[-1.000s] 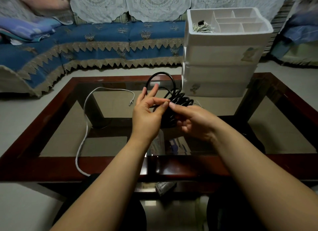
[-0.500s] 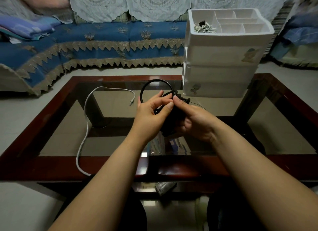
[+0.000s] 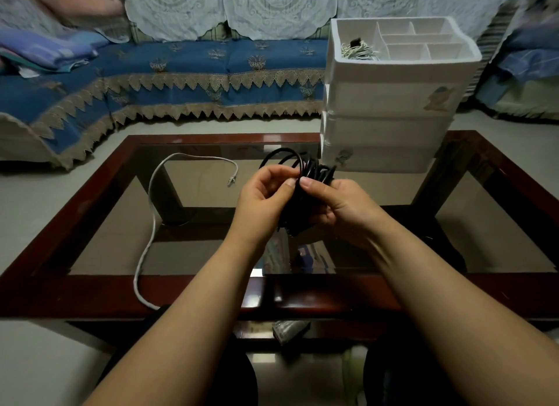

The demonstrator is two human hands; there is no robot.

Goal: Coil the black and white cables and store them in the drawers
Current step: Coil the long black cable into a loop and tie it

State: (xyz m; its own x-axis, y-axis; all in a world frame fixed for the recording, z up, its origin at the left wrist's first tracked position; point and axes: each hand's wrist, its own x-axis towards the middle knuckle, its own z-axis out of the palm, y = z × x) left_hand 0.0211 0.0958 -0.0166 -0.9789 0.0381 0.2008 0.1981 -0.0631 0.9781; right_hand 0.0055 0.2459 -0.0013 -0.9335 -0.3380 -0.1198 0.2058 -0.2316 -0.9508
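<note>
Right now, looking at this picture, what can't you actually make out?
Head view only:
- Black cable: its lower coils and ends hide behind the left hand and right hand.
- White cable: its near end drops past the table's edge.
- Drawer unit: closed fronts hide what's inside.
- Bundle in the top tray: too small to identify.

Two bare forearms run up from the lower corners of the head view; no sleeve, cuff, watch or ring shows on either; the left hand (image 3: 262,198) and the right hand (image 3: 343,207) are gloveless, with short plain nails on the thumbs; below the arms, dark clothing covers the lap, its cut and fabric too dim to tell.
</note>
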